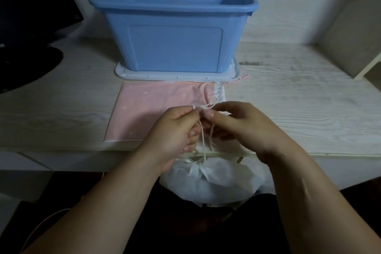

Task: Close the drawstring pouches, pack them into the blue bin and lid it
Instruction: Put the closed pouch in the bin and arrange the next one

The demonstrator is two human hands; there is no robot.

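Note:
A white drawstring pouch [216, 179] lies in my lap below the table edge, its mouth gathered tight. Its white cords [204, 144] run up to my hands. My left hand [175, 130] and my right hand [237, 123] meet above the table's front edge, and each pinches the cords between thumb and fingers. A pink pouch [148, 105] lies flat on the table behind my hands, its gathered mouth at the right. The open blue bin [175, 33] stands at the back, on top of its pale lid [132, 73].
A dark monitor [31, 0] and its black base [24, 64] occupy the far left of the white wood-grain table [299, 99]. A beige panel [354, 33] leans at the right. A thin white cable [47, 220] runs near my left forearm.

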